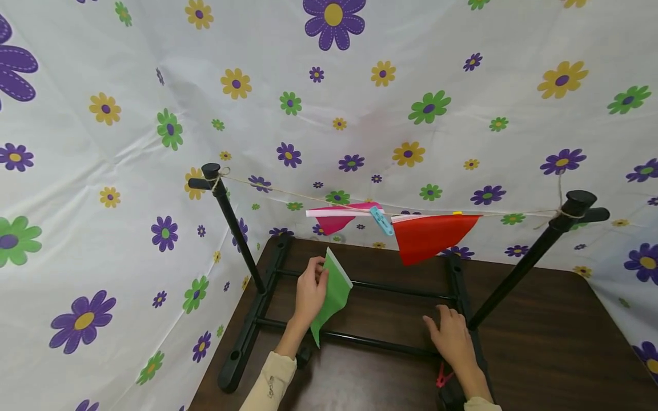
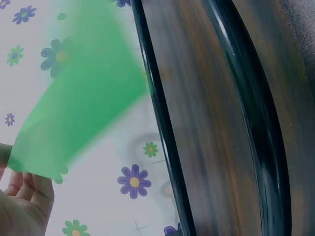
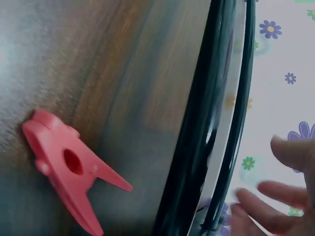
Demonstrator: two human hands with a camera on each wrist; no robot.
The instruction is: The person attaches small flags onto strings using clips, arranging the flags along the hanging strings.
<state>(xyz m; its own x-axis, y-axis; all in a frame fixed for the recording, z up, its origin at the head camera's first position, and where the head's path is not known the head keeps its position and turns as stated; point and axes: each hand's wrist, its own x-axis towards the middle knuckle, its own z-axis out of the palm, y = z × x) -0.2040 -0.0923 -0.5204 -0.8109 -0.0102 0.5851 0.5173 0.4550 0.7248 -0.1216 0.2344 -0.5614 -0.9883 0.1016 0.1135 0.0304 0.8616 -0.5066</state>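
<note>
My left hand (image 1: 311,291) pinches a green triangular flag (image 1: 334,291) with a white top edge, held over the black frame's crossbars. In the left wrist view the flag (image 2: 93,88) hangs from thumb and fingers, blurred. Over the right side of the frame, my right hand (image 1: 452,337) has its fingers spread loosely with nothing in them. Below it on the table lies a red clothespin (image 3: 69,167). On the string (image 1: 277,188) hang a pink flag (image 1: 334,222) and a red flag (image 1: 432,237). A blue clothespin (image 1: 381,220) clips on between them, and a small yellow clip (image 1: 457,213) shows above the red flag.
The black stand has a left post (image 1: 233,228) and a right post (image 1: 529,268), with the string tied between them. Two crossbars (image 1: 370,341) join its feet on the brown table (image 1: 555,342). A flower-printed sheet (image 1: 288,51) hangs behind and at the sides.
</note>
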